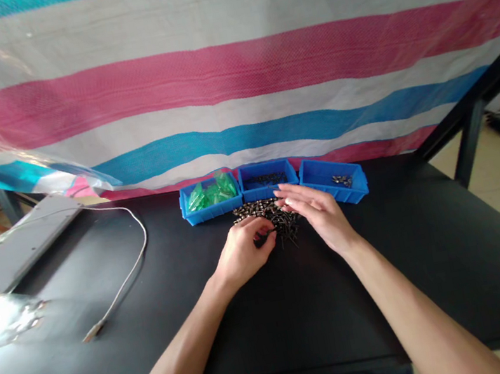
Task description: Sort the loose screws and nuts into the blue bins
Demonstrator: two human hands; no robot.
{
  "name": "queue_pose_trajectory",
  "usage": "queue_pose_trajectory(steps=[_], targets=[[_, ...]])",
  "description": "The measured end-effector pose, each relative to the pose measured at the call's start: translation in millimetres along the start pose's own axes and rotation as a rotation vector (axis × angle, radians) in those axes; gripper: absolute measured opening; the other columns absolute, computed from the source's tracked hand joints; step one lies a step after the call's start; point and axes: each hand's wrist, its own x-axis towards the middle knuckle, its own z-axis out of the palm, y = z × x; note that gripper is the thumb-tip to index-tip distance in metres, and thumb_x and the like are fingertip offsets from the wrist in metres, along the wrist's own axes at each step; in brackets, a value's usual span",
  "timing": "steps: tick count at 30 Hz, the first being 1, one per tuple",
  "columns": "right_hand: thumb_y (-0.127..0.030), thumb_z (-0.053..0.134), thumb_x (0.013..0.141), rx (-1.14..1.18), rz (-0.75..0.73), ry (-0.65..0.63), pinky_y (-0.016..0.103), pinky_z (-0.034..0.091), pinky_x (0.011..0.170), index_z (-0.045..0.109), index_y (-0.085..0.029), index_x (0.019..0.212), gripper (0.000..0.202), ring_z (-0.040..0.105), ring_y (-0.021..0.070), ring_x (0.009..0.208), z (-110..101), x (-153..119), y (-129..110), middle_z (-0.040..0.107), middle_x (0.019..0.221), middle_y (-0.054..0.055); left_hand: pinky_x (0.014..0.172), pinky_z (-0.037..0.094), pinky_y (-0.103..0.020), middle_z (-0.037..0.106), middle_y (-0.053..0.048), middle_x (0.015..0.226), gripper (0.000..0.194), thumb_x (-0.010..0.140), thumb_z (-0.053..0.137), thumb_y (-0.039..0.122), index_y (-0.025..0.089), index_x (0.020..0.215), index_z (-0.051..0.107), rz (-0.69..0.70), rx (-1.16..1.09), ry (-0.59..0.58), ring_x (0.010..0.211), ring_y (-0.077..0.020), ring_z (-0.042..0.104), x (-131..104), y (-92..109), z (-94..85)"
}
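A loose pile of small dark and metallic screw-like pieces (287,227) lies on the black table. At the pile's left edge is my left hand (245,247), thumb and fingers pinched together; what is between the tips is too small to name. Over the pile's right side, my right hand (319,212) has its fingers extended and apart, with nothing visible in it. Behind the pile stand three blue bins: the left bin (195,218) holds green pieces, the middle bin (258,193) small dark pieces, and the right bin (351,195) a few small metallic pieces.
On the left lie a white cable (131,269), a grey flat box (23,249) and a clear plastic bag (7,320). A striped sheet (230,74) hangs behind the table (436,257). A black metal frame (469,142) stands at the right.
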Motion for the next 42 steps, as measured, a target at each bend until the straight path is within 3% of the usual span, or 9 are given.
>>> queue_pose_trajectory(steps=[2, 4, 14, 18, 23, 28, 32, 37, 42], targets=[[-0.040, 0.077, 0.084, 0.046, -0.032, -0.039, 0.043, 0.052, 0.104, 0.068, -0.028, 0.128, 0.047, 0.067, 0.0264, 0.120, 1, 0, 1, 0.067, 0.136, 0.008, 0.081, 0.056, -0.032, 0.072, -0.007, 0.102, 0.015, 0.089, 0.066, 0.021, 0.019, 0.103, 0.072, 0.062, 0.132, -0.011, 0.089, -0.0200, 0.068, -2, -4, 6.5], [-0.038, 0.076, 0.085, 0.058, -0.045, -0.045, 0.043, 0.051, 0.105, 0.068, -0.029, 0.128, 0.044, 0.066, 0.0261, 0.121, 1, 0, 1, 0.064, 0.140, 0.007, 0.086, 0.056, -0.034, 0.072, -0.008, 0.104, 0.016, 0.091, 0.065, 0.022, 0.019, 0.105, 0.073, 0.083, 0.216, -0.023, 0.095, -0.0226, 0.068, -3, -7, 12.8], [-0.040, 0.075, 0.085, 0.042, -0.041, -0.018, 0.035, 0.057, 0.085, 0.072, -0.024, 0.115, 0.034, 0.074, 0.0217, 0.097, -1, 0, -1, 0.072, 0.124, 0.009, 0.080, 0.055, -0.033, 0.070, -0.006, 0.095, 0.009, 0.090, 0.062, 0.013, 0.017, 0.095, 0.068, 0.030, 0.256, -0.025, 0.086, -0.0209, 0.067, 0, -11, 13.4], [-0.040, 0.075, 0.085, 0.018, -0.029, -0.021, 0.034, 0.057, 0.083, 0.072, -0.022, 0.112, 0.032, 0.074, 0.0198, 0.090, 0, -1, -6, 0.075, 0.116, 0.008, 0.074, 0.053, -0.029, 0.069, -0.005, 0.090, 0.009, 0.088, 0.062, 0.011, 0.017, 0.092, 0.066, 0.013, 0.200, 0.004, 0.079, -0.0180, 0.065, 0, -12, 10.8], [-0.042, 0.072, 0.087, -0.150, -0.034, -0.059, 0.034, 0.059, 0.079, 0.074, -0.019, 0.103, 0.028, 0.074, 0.0203, 0.080, -3, -3, -8, 0.078, 0.093, 0.007, 0.068, 0.050, -0.025, 0.067, -0.001, 0.078, 0.005, 0.085, 0.063, 0.014, 0.018, 0.085, 0.065, -0.021, 0.009, 0.124, 0.069, -0.0141, 0.062, 3, -4, 1.3], [-0.041, 0.071, 0.087, -0.334, -0.050, -0.150, 0.033, 0.058, 0.070, 0.077, -0.018, 0.096, 0.025, 0.074, 0.0219, 0.077, -3, -6, -10, 0.078, 0.090, 0.007, 0.066, 0.051, -0.024, 0.069, -0.001, 0.077, 0.005, 0.085, 0.065, 0.023, 0.017, 0.085, 0.066, -0.100, -0.264, 0.172, 0.068, -0.0134, 0.063, 7, 1, -7.3], [-0.041, 0.075, 0.084, -0.251, 0.011, -0.190, 0.031, 0.059, 0.069, 0.077, -0.018, 0.093, 0.025, 0.074, 0.0205, 0.072, 0, -6, -11, 0.078, 0.088, 0.006, 0.070, 0.053, -0.024, 0.069, -0.002, 0.080, 0.007, 0.084, 0.067, 0.023, 0.017, 0.087, 0.067, -0.115, -0.393, 0.161, 0.072, -0.0137, 0.065, 7, 0, -7.6], [-0.043, 0.080, 0.078, -0.118, 0.068, -0.189, 0.033, 0.062, 0.072, 0.078, -0.018, 0.093, 0.029, 0.076, 0.0213, 0.075, 2, -5, -14, 0.078, 0.090, 0.007, 0.069, 0.053, -0.024, 0.070, -0.002, 0.080, 0.005, 0.084, 0.068, 0.022, 0.017, 0.085, 0.068, -0.105, -0.328, 0.145, 0.071, -0.0140, 0.065, 4, 0, -7.6], [-0.045, 0.081, 0.076, -0.130, 0.070, -0.205, 0.034, 0.061, 0.072, 0.079, -0.017, 0.091, 0.032, 0.075, 0.0215, 0.072, 2, -6, -16, 0.079, 0.087, 0.007, 0.066, 0.051, -0.023, 0.072, -0.001, 0.078, 0.003, 0.084, 0.066, 0.019, 0.018, 0.084, 0.069, -0.040, -0.153, 0.135, 0.068, -0.0130, 0.064, 4, 3, -8.7]])
